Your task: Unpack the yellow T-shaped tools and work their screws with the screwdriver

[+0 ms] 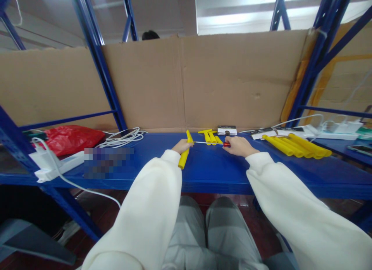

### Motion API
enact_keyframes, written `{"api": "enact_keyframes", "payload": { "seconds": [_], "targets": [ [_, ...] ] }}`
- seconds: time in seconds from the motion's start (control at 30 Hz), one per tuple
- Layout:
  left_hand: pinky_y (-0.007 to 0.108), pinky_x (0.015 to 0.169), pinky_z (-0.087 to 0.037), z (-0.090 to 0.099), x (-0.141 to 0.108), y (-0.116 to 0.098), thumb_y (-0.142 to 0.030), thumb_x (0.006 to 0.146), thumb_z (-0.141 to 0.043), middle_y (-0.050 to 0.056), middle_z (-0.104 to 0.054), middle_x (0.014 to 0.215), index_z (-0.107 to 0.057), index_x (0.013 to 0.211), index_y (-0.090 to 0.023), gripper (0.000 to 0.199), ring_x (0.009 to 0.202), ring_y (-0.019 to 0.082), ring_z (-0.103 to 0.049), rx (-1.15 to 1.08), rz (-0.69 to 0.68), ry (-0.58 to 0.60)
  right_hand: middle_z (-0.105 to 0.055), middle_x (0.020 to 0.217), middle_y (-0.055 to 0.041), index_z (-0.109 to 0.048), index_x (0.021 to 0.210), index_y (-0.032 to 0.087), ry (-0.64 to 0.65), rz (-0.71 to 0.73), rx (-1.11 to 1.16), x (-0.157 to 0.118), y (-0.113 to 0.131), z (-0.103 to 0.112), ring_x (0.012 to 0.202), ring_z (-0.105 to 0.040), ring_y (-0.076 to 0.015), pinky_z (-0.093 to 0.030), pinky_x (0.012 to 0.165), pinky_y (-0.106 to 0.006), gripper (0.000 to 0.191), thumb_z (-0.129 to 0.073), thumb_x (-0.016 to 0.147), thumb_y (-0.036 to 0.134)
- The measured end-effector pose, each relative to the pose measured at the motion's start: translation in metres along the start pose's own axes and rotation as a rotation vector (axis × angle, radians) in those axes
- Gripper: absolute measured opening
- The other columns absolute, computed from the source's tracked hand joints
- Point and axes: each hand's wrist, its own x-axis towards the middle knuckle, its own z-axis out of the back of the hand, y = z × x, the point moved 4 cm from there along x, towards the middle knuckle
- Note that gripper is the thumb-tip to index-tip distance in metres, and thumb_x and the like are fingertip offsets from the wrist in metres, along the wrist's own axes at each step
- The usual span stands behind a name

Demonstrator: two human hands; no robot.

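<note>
My left hand [182,146] is closed around a yellow T-shaped plastic piece [183,160], its tube pointing down toward me. In my right hand [240,146] is a screwdriver [207,142] with a red handle, its long shaft lying level and pointing left. The tip meets the yellow piece close to my left fingers; the exact contact is too small to make out. Behind the shaft, several more yellow T-shaped pieces [207,137] lie on the blue shelf top [215,169].
Several yellow tubes [302,146] lie at the right, near white boxes [263,133]. A small black-and-white box [227,130] stands at the back. On the left are a red bag [72,140], coiled white cable [128,137] and a power strip [62,165]. Cardboard [145,83] walls the back.
</note>
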Motion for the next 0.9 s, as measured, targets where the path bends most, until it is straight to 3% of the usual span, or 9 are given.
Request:
{"api": "enact_keyframes", "payload": {
  "seconds": [0.27,0.53,0.73,0.9],
  "targets": [
    [0.024,0.051,-0.040,0.0003,0.0018,0.0009,-0.005,0.078,-0.054,-0.004,-0.049,0.045,-0.055,0.063,-0.017,0.019,0.044,0.013,-0.049,0.007,-0.005,0.010,-0.073,0.110,-0.0146,-0.066,0.107,0.017,-0.005,0.027,0.038,0.0007,0.0002,-0.0005,0.102,-0.069,-0.0274,-0.047,0.081,-0.032,0.023,-0.055,0.094,0.032],
    [0.023,0.047,-0.037,-0.0011,0.0028,0.0024,-0.006,0.078,-0.055,-0.005,-0.049,0.045,-0.056,0.065,-0.017,0.017,0.042,0.011,-0.047,0.003,-0.026,0.017,-0.073,0.104,-0.0161,-0.062,0.115,0.015,0.022,-0.004,0.038,0.0011,-0.0011,-0.0037,0.099,-0.069,-0.0292,-0.047,0.081,-0.034,0.028,-0.053,0.094,0.031],
    [0.024,0.050,-0.040,-0.0003,0.0078,0.0056,-0.007,0.077,-0.055,-0.004,-0.050,0.045,-0.061,0.067,-0.015,0.013,0.044,0.013,-0.050,0.012,-0.030,0.010,-0.068,0.117,-0.0183,-0.068,0.109,0.013,0.027,-0.001,0.052,0.0000,-0.0004,-0.0024,0.105,-0.067,-0.0306,-0.046,0.087,-0.036,0.029,-0.051,0.090,0.026],
    [0.024,0.049,-0.039,-0.0004,0.0083,0.0060,-0.007,0.076,-0.055,-0.004,-0.050,0.045,-0.062,0.070,-0.014,0.012,0.044,0.014,-0.050,0.014,-0.029,0.015,-0.066,0.119,-0.0168,-0.066,0.108,0.015,0.012,0.037,0.028,-0.0008,0.0012,0.0000,0.102,-0.067,-0.0282,-0.047,0.082,-0.034,0.025,-0.052,0.088,0.022]
  ]
}}
